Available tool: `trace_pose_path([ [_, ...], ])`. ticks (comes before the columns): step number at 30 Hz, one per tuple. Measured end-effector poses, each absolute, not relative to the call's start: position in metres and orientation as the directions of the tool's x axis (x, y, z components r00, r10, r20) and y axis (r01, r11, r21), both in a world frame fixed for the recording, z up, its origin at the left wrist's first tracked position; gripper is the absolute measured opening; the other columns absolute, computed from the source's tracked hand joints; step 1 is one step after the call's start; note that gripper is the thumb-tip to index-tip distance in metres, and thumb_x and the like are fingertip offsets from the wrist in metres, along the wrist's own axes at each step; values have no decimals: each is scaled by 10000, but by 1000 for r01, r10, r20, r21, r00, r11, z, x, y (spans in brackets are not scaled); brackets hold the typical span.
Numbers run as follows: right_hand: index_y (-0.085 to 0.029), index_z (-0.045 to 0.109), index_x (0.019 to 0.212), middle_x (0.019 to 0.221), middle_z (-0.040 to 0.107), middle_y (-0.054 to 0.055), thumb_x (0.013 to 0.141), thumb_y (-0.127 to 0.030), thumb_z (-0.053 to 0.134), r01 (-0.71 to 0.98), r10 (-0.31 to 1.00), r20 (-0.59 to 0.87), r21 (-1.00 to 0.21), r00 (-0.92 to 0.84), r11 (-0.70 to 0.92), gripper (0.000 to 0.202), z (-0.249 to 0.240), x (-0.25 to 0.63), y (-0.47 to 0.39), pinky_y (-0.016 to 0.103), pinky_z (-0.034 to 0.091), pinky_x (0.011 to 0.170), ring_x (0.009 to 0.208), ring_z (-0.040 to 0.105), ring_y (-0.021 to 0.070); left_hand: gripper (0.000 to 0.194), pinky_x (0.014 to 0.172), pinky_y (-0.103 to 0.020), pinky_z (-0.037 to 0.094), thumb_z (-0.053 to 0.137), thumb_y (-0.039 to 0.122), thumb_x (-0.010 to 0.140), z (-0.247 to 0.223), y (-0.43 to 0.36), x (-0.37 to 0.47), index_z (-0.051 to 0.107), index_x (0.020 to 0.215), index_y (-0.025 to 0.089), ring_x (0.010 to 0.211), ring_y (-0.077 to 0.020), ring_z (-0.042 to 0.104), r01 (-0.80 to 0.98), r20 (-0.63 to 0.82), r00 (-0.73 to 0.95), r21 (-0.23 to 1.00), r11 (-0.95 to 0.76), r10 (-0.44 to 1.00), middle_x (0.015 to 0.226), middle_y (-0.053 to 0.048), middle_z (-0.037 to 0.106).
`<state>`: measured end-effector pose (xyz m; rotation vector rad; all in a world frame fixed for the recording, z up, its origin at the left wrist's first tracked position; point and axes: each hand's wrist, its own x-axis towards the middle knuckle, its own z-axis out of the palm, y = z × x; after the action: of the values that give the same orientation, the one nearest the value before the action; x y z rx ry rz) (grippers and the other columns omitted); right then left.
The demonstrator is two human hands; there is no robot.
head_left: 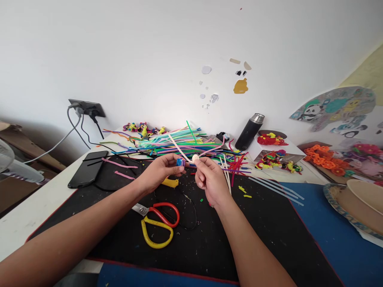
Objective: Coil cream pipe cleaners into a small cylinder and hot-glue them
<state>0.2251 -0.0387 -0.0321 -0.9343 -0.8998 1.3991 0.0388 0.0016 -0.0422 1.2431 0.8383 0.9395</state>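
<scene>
Over the black mat (209, 243), my left hand (160, 171) pinches a small blue and purple fuzzy piece (181, 162) between thumb and fingers. Close beside it, my right hand (213, 181) grips a cream pipe cleaner (178, 147). One end of that pipe cleaner is wound into a small flat coil at my right fingertips, and its free tail sticks up to the left. Below my left hand lie scissors (161, 213) with one red and one yellow handle. A yellow object (170, 182), partly hidden, shows under my left fingers.
Behind my hands is a heap of coloured pipe cleaners (170, 143). A phone (89, 169) lies left, near a wall socket (86, 107) with cables. A black flask (249, 131), finished fuzzy figures (272, 159), orange pieces (324, 159) and a round tray (335, 203) are right.
</scene>
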Motion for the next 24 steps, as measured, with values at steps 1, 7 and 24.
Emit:
trace_pose_path([
  [1, -201, 605, 787, 465, 408, -114, 753, -520, 878, -382, 999, -36, -923, -15, -39, 421, -32, 225, -39, 183, 161, 355, 351, 371, 56, 402, 771, -311, 560, 943, 366, 694, -42, 2, 39, 738, 991, 190, 833, -183, 699, -104, -14, 392, 993, 60, 920, 994, -44, 777],
  [7, -204, 600, 790, 456, 408, -119, 747, -513, 872, -375, 996, -58, -924, -74, -81, 413, -34, 221, -42, 181, 163, 351, 344, 369, 57, 403, 712, -315, 551, 920, 388, 693, -39, 2, 39, 732, 995, 198, 792, -202, 698, -2, 37, 371, 999, -39, 928, 884, -28, 763],
  [24, -203, 594, 809, 455, 411, -123, 784, -542, 845, -313, 981, -77, -941, -178, -131, 423, -35, 217, -45, 192, 168, 361, 350, 363, 57, 287, 774, -294, 528, 823, 410, 806, -33, -4, 38, 749, 987, 199, 841, -208, 673, 166, 187, 378, 950, -265, 907, 935, -32, 750],
])
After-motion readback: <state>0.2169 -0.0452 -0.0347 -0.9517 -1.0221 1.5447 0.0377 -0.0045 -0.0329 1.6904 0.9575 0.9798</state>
